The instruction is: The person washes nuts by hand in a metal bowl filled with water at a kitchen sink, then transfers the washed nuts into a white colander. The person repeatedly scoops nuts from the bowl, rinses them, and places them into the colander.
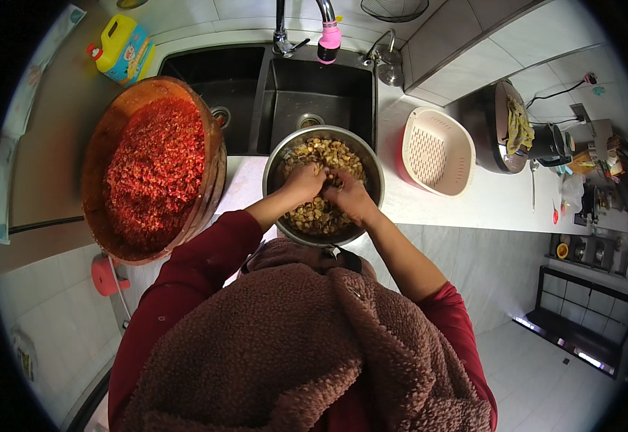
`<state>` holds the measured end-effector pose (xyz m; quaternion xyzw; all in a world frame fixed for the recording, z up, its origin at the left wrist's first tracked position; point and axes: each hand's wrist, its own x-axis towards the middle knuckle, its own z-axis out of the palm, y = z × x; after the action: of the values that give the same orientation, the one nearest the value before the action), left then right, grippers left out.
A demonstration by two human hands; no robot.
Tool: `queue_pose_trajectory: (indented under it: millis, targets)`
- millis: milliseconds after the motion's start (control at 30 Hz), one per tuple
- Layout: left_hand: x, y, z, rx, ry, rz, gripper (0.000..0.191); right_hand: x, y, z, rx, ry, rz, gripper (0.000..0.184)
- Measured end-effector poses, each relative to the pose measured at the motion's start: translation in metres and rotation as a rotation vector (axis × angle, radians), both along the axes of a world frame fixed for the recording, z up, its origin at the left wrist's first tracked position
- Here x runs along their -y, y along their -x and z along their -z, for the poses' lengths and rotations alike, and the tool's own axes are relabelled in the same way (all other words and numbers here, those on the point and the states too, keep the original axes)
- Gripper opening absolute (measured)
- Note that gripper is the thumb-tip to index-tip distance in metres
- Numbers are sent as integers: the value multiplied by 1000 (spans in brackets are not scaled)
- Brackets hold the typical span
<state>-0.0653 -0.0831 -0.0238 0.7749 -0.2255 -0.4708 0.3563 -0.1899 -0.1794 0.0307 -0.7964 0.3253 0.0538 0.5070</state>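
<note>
A round stainless steel bowl (377, 186) stands at the counter's front edge, close to my body. Small yellow-brown food pieces (318, 214) fill much of it; their exact kind is unclear. My left hand (307, 182) is over the middle of the bowl with its fingers curled in. Beside it, my right hand (349, 195) reaches in from the right, fingers bent towards the left fingertips. The fingertips of both hands almost meet among the pieces, and whether they pinch any is too small to tell. To the left, a large wooden tub (93, 178) holds chopped red chili (157, 167).
Behind the bowl lies a black double sink (322, 100) with a faucet (329, 32) bearing a pink nozzle. A yellow detergent jug (125, 51) stands behind the tub. On the right are a white plastic colander basket (433, 154) and a dark rice cooker (489, 129) with a cloth (518, 127).
</note>
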Motion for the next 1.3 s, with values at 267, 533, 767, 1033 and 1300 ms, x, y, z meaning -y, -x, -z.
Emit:
queue_pose_trajectory:
  millis: [267,533,767,1033,1300]
  targets:
    - [-39,5,-39,502,-48,738,97,-19,16,-13,-399,401,-575,104]
    - [-26,2,-4,594,-15,631,68,-22,-1,43,-548,578,-557,99]
    - [-8,-18,43,557,67,450,56,0,-15,76,-286,329,-171,73]
    - [-21,-17,3,-163,111,167,74,-15,-15,18,-188,-51,187,65]
    - [-28,-28,-42,630,134,562,101,6,-16,-29,-248,258,-311,84]
